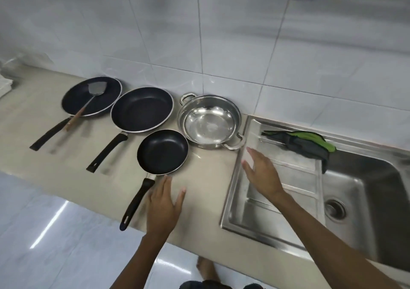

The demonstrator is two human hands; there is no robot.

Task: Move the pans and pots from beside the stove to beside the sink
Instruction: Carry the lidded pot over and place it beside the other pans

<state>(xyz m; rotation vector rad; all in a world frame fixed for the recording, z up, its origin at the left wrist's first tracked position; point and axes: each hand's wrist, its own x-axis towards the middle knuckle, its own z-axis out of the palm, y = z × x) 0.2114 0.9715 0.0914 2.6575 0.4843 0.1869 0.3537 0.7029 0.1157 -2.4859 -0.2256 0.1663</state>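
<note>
Three black frying pans lie on the beige counter: a large one [88,98] at the left with a metal spatula [94,96] in it, a second large one [142,109] in the middle, and a small one [163,151] in front. A steel two-handled pot [209,122] stands just left of the sink [359,200]. My left hand [164,204] hovers open beside the small pan's handle [136,202], not touching it. Over the sink's draining board [286,191], my right hand [261,173] is open and holds nothing.
A green and grey cloth [306,142] lies on the draining board by the basin. White tiled wall runs behind the counter [33,111]. Folded white cloth [4,84] sits at the far left edge. My foot [206,268] shows on the floor below.
</note>
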